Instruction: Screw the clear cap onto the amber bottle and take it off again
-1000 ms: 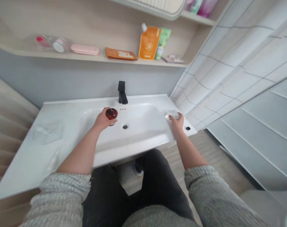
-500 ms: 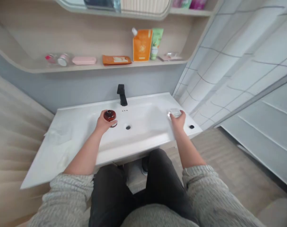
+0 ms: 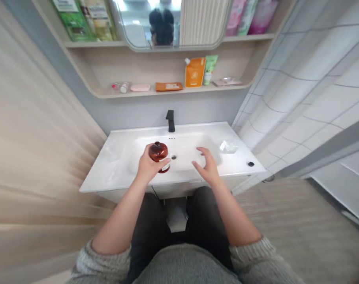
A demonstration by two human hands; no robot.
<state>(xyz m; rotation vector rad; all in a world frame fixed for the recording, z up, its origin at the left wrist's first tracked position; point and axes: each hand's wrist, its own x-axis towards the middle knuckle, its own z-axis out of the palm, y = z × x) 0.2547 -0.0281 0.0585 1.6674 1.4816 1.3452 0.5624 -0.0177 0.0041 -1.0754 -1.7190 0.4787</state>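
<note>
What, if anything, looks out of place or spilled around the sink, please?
Only the bottle stands out mildly: in the left hand, its neck seems uncapped, while a small black piece, perhaps its cap, lies at the right end of the counter. I see no spill or damage.

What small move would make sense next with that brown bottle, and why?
I'd bring the right hand over to steady the brown bottle. It seems sensible because only the left hand grips it, over the sink, while the right is open and empty nearby.
</note>
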